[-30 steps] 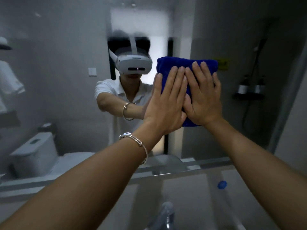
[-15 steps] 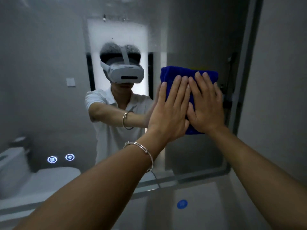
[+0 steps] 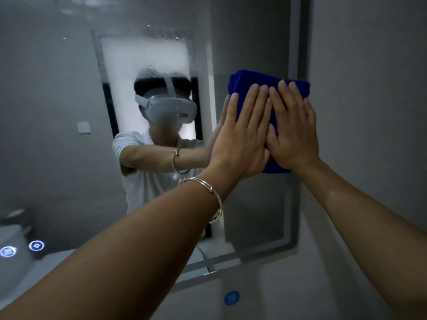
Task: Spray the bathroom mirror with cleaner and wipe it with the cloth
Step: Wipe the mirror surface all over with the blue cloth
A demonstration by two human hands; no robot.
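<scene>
A folded blue cloth (image 3: 251, 83) lies flat against the bathroom mirror (image 3: 57, 112), close to the mirror's right edge. My left hand (image 3: 242, 137), with a silver bangle on the wrist, presses on the cloth with straight fingers. My right hand (image 3: 293, 128) presses beside it, fingers straight, side by side with the left. Droplets and a misty film cover the glass above the reflected headset. No spray bottle is in view.
The mirror's frosted right border (image 3: 293, 54) meets a grey wall (image 3: 369, 88). Two lit round touch buttons (image 3: 36, 245) glow at the mirror's lower left. A round blue sticker (image 3: 231, 297) sits on the wall below the mirror. A toilet shows in the reflection.
Both hands and the cloth have slid to the right across the glass, from mid-mirror to its right edge. The view has swung right and up with them.
</scene>
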